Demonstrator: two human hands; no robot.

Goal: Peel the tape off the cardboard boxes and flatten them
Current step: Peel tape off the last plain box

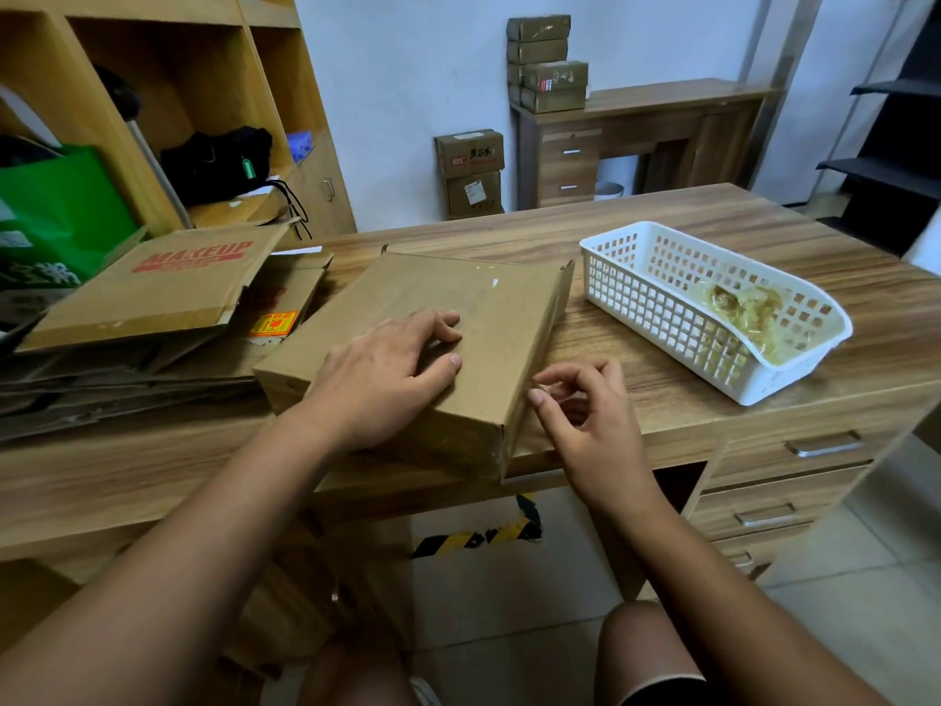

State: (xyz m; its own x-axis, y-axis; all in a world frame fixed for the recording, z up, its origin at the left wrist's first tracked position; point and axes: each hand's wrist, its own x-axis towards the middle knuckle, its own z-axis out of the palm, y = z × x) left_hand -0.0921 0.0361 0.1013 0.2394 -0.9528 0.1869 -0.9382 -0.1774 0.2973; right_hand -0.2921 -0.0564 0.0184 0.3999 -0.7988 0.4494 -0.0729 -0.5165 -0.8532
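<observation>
**Head view: left hand flat on the taped box, right hand curled at its side**

Head camera looks down on a wooden desk (657,384) where a closed cardboard box (499,308) lies at an angle, its near corner just over the desk's front edge. Glossy clear tape shows along the box's top and near end.

The left hand (387,369) rests palm-down on the box's top. Its fingers are spread and nearly straight, with the tips pressing the cardboard, and it grips nothing.

The right hand (590,415) sits just beside the box's right wall, close to the near corner. Its fingers (573,372) are curled inward, with the thumb tip close to the box edge. It may be pinching a strip of clear tape, but at this angle it is not possible to tell whether anything is between the thumb and fingers.

To the left of the box, touching its far-left side, lies a stack of flattened cardboard (168,293). The top sheet is printed with "MAKEUP" in red.

To the right, apart from the box, stands a white plastic basket (662,328). A crumpled wad of peeled tape (748,313) lies at its near-right end.

Shelving stands behind the flattened stack.
</observation>
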